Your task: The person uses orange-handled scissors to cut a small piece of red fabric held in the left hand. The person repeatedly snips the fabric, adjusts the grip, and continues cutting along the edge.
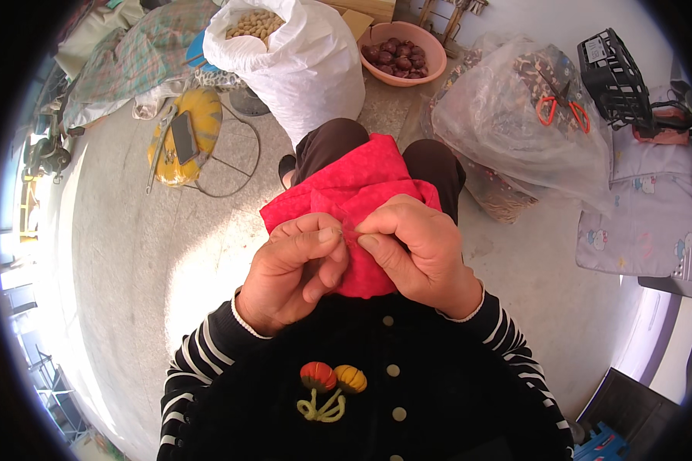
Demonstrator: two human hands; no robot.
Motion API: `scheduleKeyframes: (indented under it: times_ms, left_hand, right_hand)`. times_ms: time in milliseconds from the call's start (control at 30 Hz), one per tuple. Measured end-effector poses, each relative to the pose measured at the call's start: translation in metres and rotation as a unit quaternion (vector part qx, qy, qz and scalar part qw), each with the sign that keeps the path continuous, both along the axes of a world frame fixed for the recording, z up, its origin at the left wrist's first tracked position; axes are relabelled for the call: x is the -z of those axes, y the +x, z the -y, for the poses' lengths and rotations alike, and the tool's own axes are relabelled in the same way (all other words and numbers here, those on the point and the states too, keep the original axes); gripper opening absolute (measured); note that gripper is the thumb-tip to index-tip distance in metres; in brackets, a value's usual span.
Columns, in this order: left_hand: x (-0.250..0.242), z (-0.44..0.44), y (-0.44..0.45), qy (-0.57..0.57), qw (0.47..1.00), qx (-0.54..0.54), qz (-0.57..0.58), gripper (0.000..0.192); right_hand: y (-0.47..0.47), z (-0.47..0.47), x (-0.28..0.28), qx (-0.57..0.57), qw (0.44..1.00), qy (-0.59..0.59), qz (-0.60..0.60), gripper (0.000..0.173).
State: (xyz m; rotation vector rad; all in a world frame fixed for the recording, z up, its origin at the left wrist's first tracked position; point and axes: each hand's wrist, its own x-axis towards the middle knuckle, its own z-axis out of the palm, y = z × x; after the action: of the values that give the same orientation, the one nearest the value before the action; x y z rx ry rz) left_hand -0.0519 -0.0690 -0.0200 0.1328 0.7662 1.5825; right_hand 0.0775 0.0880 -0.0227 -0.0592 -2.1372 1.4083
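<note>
A bright red cloth lies across my lap, over both dark trouser legs. Above it my left hand has its thumb and index fingertip pressed together, the other fingers curled loosely. My right hand pinches thumb against index finger just beside it, the two pairs of fingertips nearly touching. Something very fine seems to be between the fingertips, too small to make out. The cloth shows behind and below both hands.
Past my knees stands a white woven sack of unshelled peanuts, beside a pink basin of dark red bulbs. Orange-handled scissors rest on a clear plastic bag at the right. A phone lies on a yellow padded stool at the left.
</note>
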Motion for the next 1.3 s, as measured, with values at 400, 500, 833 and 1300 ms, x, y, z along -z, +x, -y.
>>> scheduleKeyframes:
  times_ms: [400,500,833,1300]
  left_hand:
    - [0.004,-0.02,-0.003,-0.018,0.939,0.017,-0.344,0.014]
    - [0.008,-0.05,-0.008,0.124,0.816,-0.007,-0.565,0.007]
    - [0.021,-0.166,-0.011,0.223,0.866,0.071,-0.442,0.005]
    - [0.074,-0.171,-0.014,0.097,0.967,0.025,-0.234,0.015]
  right_hand:
    - [0.01,-0.009,0.014,0.036,0.991,-0.128,0.017,0.004]
    - [0.015,-0.028,0.011,0.057,0.99,-0.129,-0.004,0.005]
    - [0.029,-0.095,0.028,0.121,0.89,-0.44,-0.01,0.013]
    - [0.068,-0.395,0.122,0.647,0.749,0.048,0.134,0.037]
